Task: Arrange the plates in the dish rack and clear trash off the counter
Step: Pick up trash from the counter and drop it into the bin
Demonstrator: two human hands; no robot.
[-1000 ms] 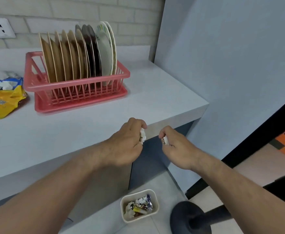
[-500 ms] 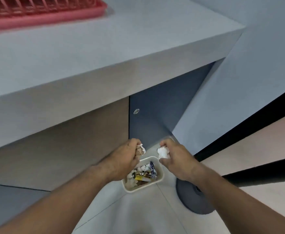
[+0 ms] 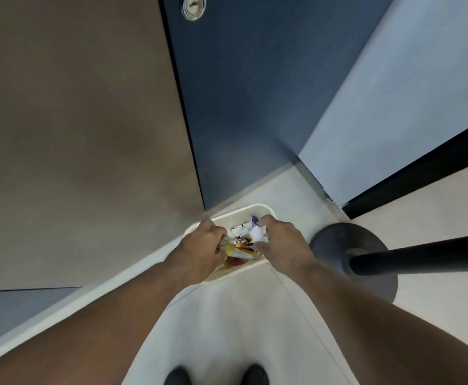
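1. View: straight down at the floor [image 3: 241, 315], both forearms reaching in from the bottom of the frame.
2. Bin [image 3: 235, 215]: small white rounded-rect. tub, centre frame, standing on the floor against the foot of the cabinet fronts.
3. Bin contents: yellow wrapper [image 3: 239, 252], white scraps [image 3: 238, 231], other bits too blurred to ID.
4. Right hand [image 3: 281, 243]: over the bin's right half, fingers and thumb curled, pinching a crumpled white paper wad [image 3: 258, 234]. The wad sits above the bin opening.
5. Left hand [image 3: 203, 245]: over the bin's left rim, fingers curled in tight. Something small and greyish shows at the fingertips; motion blur, cannot tell if it is held.
6. Surroundings: brown panel [image 3: 74, 120] fills the upper left; dark blue door [image 3: 241, 93] upper centre with a round lock [image 3: 193, 6] at the top edge.
7. Black pole [image 3: 421, 257] runs in from the right edge to a round dark base [image 3: 335, 240] on the floor, just right of the bin.
8. Two dark shoe tips [image 3: 177, 376] at bottom centre.
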